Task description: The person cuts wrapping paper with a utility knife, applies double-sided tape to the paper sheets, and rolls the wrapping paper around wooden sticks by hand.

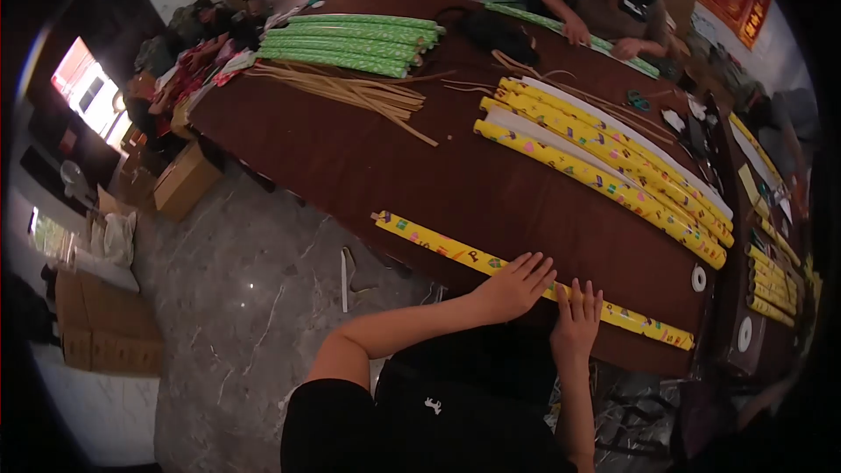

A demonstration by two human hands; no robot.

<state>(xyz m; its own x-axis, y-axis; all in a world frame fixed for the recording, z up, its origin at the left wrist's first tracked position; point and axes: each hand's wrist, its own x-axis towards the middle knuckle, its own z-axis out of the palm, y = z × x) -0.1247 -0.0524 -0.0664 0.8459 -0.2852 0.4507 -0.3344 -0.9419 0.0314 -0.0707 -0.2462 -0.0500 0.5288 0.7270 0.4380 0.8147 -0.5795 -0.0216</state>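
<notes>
A long yellow roll of patterned wrapping paper (438, 248) lies along the near edge of the brown table, with a bit of a brown strip sticking out at its left end. On the middle of this roll rests my left hand (515, 287), its fingers stretched out and flat. Just to the right, my right hand (578, 320) lies on the same roll, fingers extended and a little apart. Neither hand is wrapped around the paper. Beyond them sits a stack of thicker yellow rolls (604, 171).
Green patterned rolls (350, 42) and loose brown strips (359, 96) lie farther back on the table (420, 180). A white tape roll (698, 278) is near the right edge. Across the table, a person (604, 0) handles a green roll. Cardboard boxes (109, 324) stand on the left.
</notes>
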